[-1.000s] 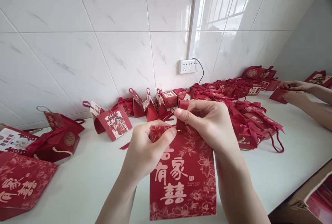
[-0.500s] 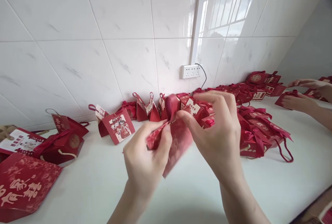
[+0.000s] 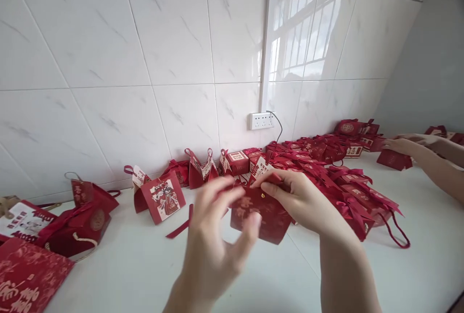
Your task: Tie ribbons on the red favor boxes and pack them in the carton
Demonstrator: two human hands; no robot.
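A dark red folded paper box (image 3: 259,216) with faint gold print and a small gold-coloured fastener hangs over the white table. My right hand (image 3: 295,197) pinches its top edge between thumb and fingers. Just left of the box is my left hand (image 3: 221,231), blurred, its fingers spread and nothing seen between them. Behind my left hand a strip of dark red ribbon (image 3: 179,228) lies on the table; part of it is hidden.
Small red boxes (image 3: 168,197) stand along the tiled wall. A large pile of red boxes with ribbons (image 3: 348,187) is at the right, larger red bags (image 3: 81,219) at the left. Another person's hands (image 3: 406,146) touch a red box (image 3: 395,159) at far right.
My left hand has let go of the red box and opened. The box now hangs flat-side forward from my right hand. The view has tilted up slightly.
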